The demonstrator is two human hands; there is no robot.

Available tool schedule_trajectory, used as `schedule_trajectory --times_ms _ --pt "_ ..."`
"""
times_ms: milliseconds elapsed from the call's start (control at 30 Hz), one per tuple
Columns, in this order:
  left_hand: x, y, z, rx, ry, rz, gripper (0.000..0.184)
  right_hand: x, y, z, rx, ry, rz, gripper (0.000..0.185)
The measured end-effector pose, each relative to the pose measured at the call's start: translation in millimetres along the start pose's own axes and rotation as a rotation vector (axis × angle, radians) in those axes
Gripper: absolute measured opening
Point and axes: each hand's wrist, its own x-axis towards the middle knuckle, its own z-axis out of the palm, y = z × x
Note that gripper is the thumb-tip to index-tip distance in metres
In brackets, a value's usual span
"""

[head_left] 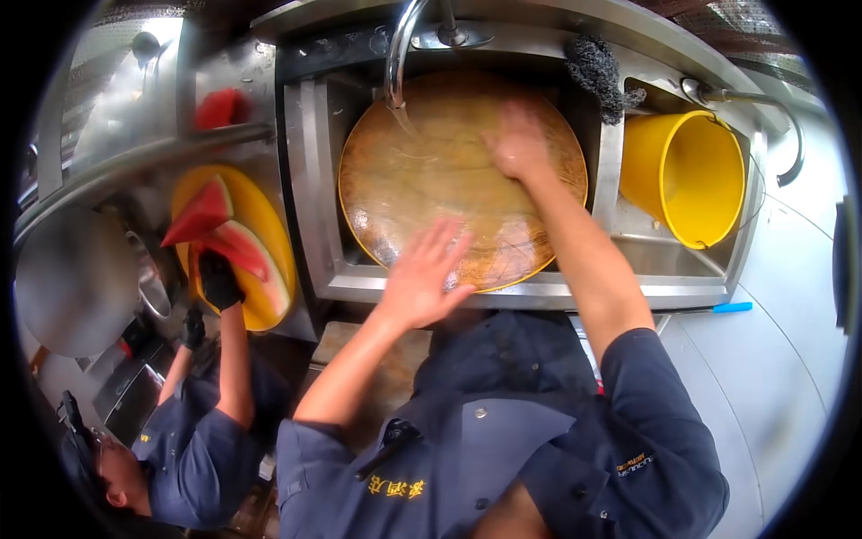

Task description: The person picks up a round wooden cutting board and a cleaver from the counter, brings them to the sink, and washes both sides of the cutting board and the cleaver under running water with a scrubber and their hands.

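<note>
A large round brown board [449,180] with a yellow rim lies across the sink [319,162], its surface wet and shiny. Water runs onto its upper left part from the faucet [395,76]. My left hand [424,278] is at the board's near edge, fingers stretched out, holding nothing. Farther back on the right side, my right hand [521,144] lies on the board with its fingers spread and slightly blurred. Whether the left palm presses on the board or hovers just over it, I cannot tell.
A yellow bucket [705,180] lies tipped in the right basin, below a dark mesh scrubber [597,76] on the ledge. At left, a co-worker's black-gloved hand [218,280] is at watermelon pieces [241,251] on a yellow round board [280,260]. A second faucet [790,135] stands far right.
</note>
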Motion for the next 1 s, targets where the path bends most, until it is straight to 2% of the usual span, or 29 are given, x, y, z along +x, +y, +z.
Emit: schedule_trajectory --times_ms 33,100,167,233,300,333,367,400,433,467,500,533,567,600,633,667,733,767,833,867,933,1000 --pt "-13.7 -16.2 -5.2 0.026 0.012 -0.116 0.082 8.6 -22.7 5.7 -0.008 -0.019 -0.047 0.084" --pt "-26.9 -66.0 5.7 0.018 0.186 -0.371 0.08 -5.3 -80.3 -33.5 -0.072 -0.139 -0.037 0.087" --pt "-10.9 -109.3 10.5 0.08 0.345 -0.468 0.076 -30.8 -95.0 -22.5 -0.014 -0.156 -0.234 0.085" --pt "34.6 -126.8 -5.3 0.105 0.371 -0.446 0.075 -88.3 -111.8 -42.3 0.188 -0.159 -0.397 0.082" --pt "90.8 -147.3 -11.6 0.094 0.395 -0.383 0.074 -132.3 -113.6 -57.1 0.226 -0.157 -0.613 0.081" --pt "118.3 -160.2 -6.6 0.064 0.416 -0.352 0.075 -148.2 -119.3 -79.6 0.229 -0.218 -0.64 0.079" --pt "148.9 -155.7 -12.9 0.157 0.222 -0.404 0.078 -165.3 -116.2 -94.4 0.227 -0.284 -0.647 0.076" --pt "159.4 -141.6 -7.2 0.178 0.267 -0.374 0.084 -170.8 -107.2 -100.7 0.152 -0.306 -0.64 0.072" --pt "169.5 -126.9 -2.1 0.2 0.311 -0.345 0.091 -184.9 -101.6 -113.5 0.129 -0.357 -0.519 0.071" --pt "160.5 -103.0 -24.7 -0.003 0.169 -0.338 0.094 -185.6 -97.9 -116.4 0.088 -0.361 -0.39 0.07" --pt "155.8 -86.7 -14.6 -0.005 0.265 -0.237 0.094 -174.8 -83.6 -104.9 0.039 -0.288 -0.335 0.068" --pt "139.9 -71.8 -2.5 -0.045 0.155 -0.152 0.087 -167.0 -78.0 -103.4 0.117 -0.209 -0.307 0.068" --pt "113.6 -63.8 4.2 -0.11 0.135 0.017 0.079 -153.0 -43.0 -70.7 -0.012 -0.115 -0.252 0.068" --pt "90.8 -56.3 17.6 -0.09 0.209 0.067 0.075 -133.2 -7.3 -39.4 -0.136 -0.014 -0.196 0.069" --pt "61.3 -53.3 30.5 -0.062 0.271 0.108 0.072 -108.0 -6.8 -39.7 -0.087 0.009 -0.055 0.072" --pt "24.6 -50.5 32.1 -0.091 0.271 0.108 0.072 -83.0 -19.0 -46.1 -0.107 -0.078 0.08 0.076" --pt "-39.9 -51.5 19.6 -0.115 0.276 0.067 0.073 -25.2 -38.6 -27.8 -0.161 -0.091 0.221 0.079" --pt "-69.2 -54.9 13.5 -0.164 0.287 0.031 0.074 0.0 -72.9 -32.4 -0.148 -0.101 0.183 0.079" --pt "-108.4 -65.6 12.0 -0.21 0.3 -0.015 0.076 12.1 -157.9 -55.7 0.061 -0.259 0.235 0.079" --pt "-122.8 -72.3 12.9 -0.208 0.391 -0.127 0.079 6.4 -184.1 -44.6 0.068 -0.266 0.213 0.079" --pt "-148.6 -74.6 1.6 -0.178 0.494 -0.347 0.083 -3.9 -242.3 -14.9 0.025 -0.142 -0.147 0.075" --pt "-151.1 -86.8 18.2 -0.259 0.611 -0.468 0.082 -31.5 -269.8 -0.4 0.105 -0.112 -0.335 0.074"
